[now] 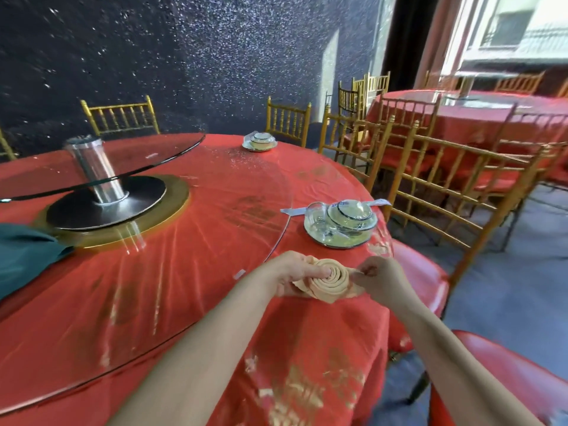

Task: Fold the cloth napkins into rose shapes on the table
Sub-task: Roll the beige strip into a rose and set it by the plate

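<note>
Peach-coloured cloth napkin [333,285], wound into a tight spiral, is positioned at the near edge of the round table with the red plastic-covered tablecloth [190,296], near the shrink-wrapped white plate-and-bowl setting [341,222]. Left hand [287,276] grips the roll from the side, fingers curled round it and thumb laid toward the spiral's centre. Right hand [379,276] pinches the loose outer tail of the cloth between thumb and fingertips, just beside the roll. Step in hand, as judged: closing the roll, with the rose body formed and the free end not yet secured. The next move calls for tucking that tail into the base folds while the left grip prevents unwinding; an early release would probably let the coil spring loose. Dark green folded cloth [27,256] lies at far left.
</note>
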A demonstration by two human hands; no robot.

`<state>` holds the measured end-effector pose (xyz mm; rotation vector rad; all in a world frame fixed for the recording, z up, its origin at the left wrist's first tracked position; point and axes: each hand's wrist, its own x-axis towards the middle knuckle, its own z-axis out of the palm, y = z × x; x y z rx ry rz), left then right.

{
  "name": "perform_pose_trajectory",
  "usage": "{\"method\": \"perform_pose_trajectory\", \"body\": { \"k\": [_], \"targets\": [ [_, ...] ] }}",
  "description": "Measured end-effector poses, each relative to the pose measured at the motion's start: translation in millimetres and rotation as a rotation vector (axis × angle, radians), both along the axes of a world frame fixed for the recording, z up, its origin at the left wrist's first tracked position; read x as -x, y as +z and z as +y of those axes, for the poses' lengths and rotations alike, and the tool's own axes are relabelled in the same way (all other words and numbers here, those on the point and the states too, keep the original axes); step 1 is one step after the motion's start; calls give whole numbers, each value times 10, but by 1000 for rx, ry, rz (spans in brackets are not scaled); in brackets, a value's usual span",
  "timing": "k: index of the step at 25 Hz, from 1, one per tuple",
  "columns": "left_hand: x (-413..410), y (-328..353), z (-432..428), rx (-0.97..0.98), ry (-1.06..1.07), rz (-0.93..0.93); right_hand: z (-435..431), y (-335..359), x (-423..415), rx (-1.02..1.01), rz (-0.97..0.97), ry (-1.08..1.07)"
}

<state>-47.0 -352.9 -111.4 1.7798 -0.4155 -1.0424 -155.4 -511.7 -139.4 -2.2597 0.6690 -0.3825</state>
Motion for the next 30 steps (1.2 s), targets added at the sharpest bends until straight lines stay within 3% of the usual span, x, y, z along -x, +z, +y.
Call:
{"method": "perform_pose_trajectory", "body": {
  "k": [9, 12, 20, 25, 30],
  "targets": [
    [-454, -148, -479, -42, 19, -51, -312, -109, -418, -113, 69, -26],
    [-561, -235, -458, -73, -8, -173, -281, -98, -427, -143, 56, 17],
    [-570, -283, -415, -185, 47, -278, -217, -44, -442, -156, 99, 13],
    [-475, -267, -356, -119, 138, -391, -244, -17, -379, -287, 56, 28],
    [-429, -325, -371, -159, 106, -542, -297, 9, -355, -223, 62, 13]
  ]
}}
